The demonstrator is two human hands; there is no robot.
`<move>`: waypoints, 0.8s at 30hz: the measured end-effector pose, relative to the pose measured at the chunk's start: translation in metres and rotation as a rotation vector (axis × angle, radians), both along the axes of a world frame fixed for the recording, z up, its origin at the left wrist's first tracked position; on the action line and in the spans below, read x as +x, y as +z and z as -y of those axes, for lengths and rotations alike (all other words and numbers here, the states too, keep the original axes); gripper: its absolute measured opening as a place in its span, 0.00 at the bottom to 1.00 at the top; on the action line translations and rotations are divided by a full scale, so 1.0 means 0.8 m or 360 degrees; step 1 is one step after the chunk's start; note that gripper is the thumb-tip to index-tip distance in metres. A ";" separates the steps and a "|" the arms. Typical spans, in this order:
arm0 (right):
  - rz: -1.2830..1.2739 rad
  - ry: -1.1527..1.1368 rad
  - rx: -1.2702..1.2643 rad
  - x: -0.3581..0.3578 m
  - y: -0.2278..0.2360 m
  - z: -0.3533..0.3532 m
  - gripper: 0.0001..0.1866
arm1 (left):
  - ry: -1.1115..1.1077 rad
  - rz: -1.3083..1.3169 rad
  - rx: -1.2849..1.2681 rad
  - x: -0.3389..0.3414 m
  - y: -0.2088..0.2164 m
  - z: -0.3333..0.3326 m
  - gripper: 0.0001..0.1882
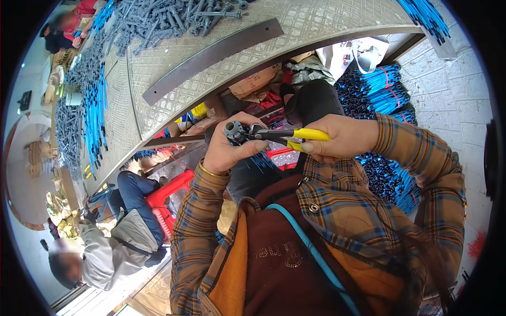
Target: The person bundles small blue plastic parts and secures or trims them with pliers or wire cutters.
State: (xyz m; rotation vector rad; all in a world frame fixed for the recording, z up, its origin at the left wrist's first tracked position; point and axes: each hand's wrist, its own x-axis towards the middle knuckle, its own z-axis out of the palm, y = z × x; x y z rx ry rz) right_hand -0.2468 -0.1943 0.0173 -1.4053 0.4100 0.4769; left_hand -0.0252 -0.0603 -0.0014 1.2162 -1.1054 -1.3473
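Observation:
My left hand (224, 150) is closed around a grey plastic fitting (233, 130) with a toothed round end turned up. My right hand (342, 134) grips a pair of pliers (311, 134) with yellow handles and dark metal jaws. Its handles are slightly apart, and the jaws reach to the fitting beside my left fingers. What exactly the jaws touch is hard to make out. Both hands are in front of my body, over my lap. Thin blue pieces show below my left hand; whether they belong to the fitting is unclear.
On the table (205, 66) lie a flat dark bar (213, 60), a heap of grey plastic fittings (163, 18) and loose blue rods (95, 121). Tied blue bundles (385, 92) stand at my right. A person in grey (105, 250) sits at the left near a red stool (169, 192).

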 end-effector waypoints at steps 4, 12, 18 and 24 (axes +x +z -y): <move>-0.0007 0.0053 -0.0164 0.008 0.030 0.005 0.19 | 0.0058 0.0092 0.0011 0.000 -0.002 0.000 0.15; 0.0374 0.0395 -0.1258 0.034 0.046 0.016 0.19 | 0.0281 0.0198 -0.0021 -0.001 -0.001 0.007 0.14; 0.0367 0.0443 -0.1772 0.043 0.044 0.010 0.17 | 0.0361 -0.0143 -0.0095 0.012 -0.014 0.002 0.18; 0.0381 0.0065 -0.0994 0.030 0.052 0.022 0.15 | 0.0254 -0.0505 -0.0307 0.031 -0.026 -0.007 0.21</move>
